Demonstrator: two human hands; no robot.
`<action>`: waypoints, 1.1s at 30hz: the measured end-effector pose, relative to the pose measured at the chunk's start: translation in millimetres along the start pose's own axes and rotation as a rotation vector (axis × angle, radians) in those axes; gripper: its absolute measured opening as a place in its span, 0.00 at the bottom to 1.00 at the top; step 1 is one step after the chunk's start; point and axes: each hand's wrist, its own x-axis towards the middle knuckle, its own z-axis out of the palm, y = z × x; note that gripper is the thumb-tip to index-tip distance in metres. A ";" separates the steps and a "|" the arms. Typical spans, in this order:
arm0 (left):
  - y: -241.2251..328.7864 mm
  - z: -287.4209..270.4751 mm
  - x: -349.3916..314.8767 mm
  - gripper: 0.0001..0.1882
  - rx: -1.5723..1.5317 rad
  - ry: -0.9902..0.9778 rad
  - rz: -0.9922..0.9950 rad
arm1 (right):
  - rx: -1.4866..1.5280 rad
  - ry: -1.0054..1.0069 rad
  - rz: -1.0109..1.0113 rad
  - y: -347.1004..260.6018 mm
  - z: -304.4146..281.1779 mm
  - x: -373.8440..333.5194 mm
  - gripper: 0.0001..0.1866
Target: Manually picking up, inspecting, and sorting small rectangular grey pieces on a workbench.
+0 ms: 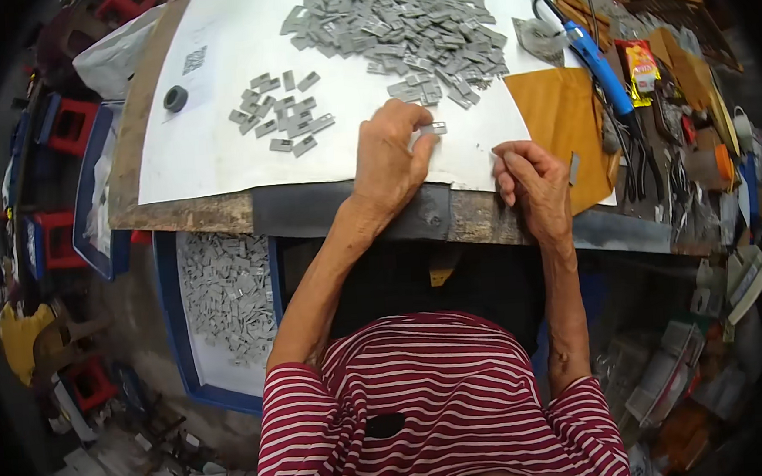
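Observation:
My left hand (pixel 392 154) pinches a small grey rectangular piece (pixel 434 128) between thumb and fingers, just above the white sheet (pixel 219 165). To its right, my right hand (pixel 536 180) is closed near the sheet's front edge, thumb against the fingertips. Whatever those fingers hold, if anything, is too small to make out. Beyond my hands lies a large heap of similar grey pieces (pixel 394 23). A smaller scattered group of grey pieces (pixel 286 113) rests left of my left hand.
A brown paper sheet (pixel 557 114) lies at the right, with a blue electric screwdriver (pixel 597 68) and its cable beyond. Pliers (pixel 678 180) and clutter crowd the right edge. A dark ring (pixel 175 99) sits at the left. Below stands a blue tray (pixel 178 338) of grey pieces.

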 end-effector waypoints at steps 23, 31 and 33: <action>-57.9 -65.3 35.8 0.09 0.744 0.112 -0.244 | -0.108 -0.025 -0.025 0.6 3.0 -1.2 0.09; -55.0 -50.0 51.9 0.10 0.633 0.070 -0.027 | -0.109 -0.031 -0.023 -1.0 3.1 -2.8 0.08; -53.5 -40.2 56.3 0.11 0.636 0.071 0.029 | -0.114 -0.036 -0.024 -0.7 2.9 -3.4 0.08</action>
